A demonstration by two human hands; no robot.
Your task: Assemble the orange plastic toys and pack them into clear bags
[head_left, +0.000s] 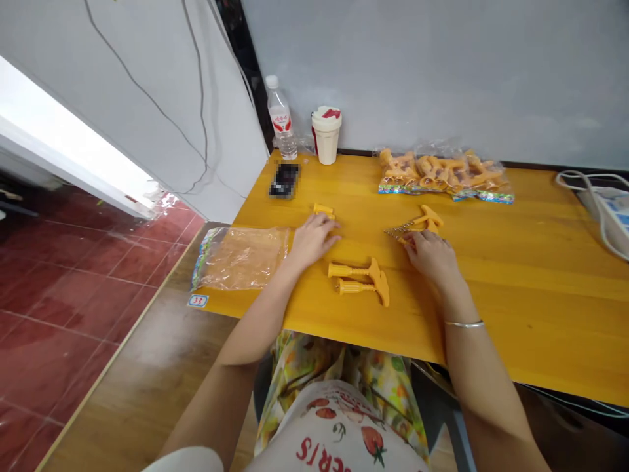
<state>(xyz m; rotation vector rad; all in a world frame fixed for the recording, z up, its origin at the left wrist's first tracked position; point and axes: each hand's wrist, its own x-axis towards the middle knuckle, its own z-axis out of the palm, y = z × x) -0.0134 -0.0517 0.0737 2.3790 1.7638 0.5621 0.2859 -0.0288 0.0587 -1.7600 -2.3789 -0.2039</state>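
My left hand (314, 239) rests on the table with its thumb apart from its fingers. Just beyond its fingertips lie yellow plastic sleeves (323, 209), partly covered; whether I touch them is unclear. On the right, the curled fingers of my right hand (432, 254) hold a yellow corkscrew, mostly hidden under them. Touching or close beside it is another corkscrew (426, 216), its metal spiral bare and pointing left. Between my hands, nearer me, two corkscrews (361, 278) lie side by side with sleeves on their spirals and T-handles to the right.
A flat clear plastic bag (240, 259) lies by my left forearm. At the back stand a water bottle (281, 121) and a lidded cup (326, 137), with a phone (285, 180) in front. Bagged yellow corkscrews (442, 174) lie along the wall; a white cable (597, 203) is far right.
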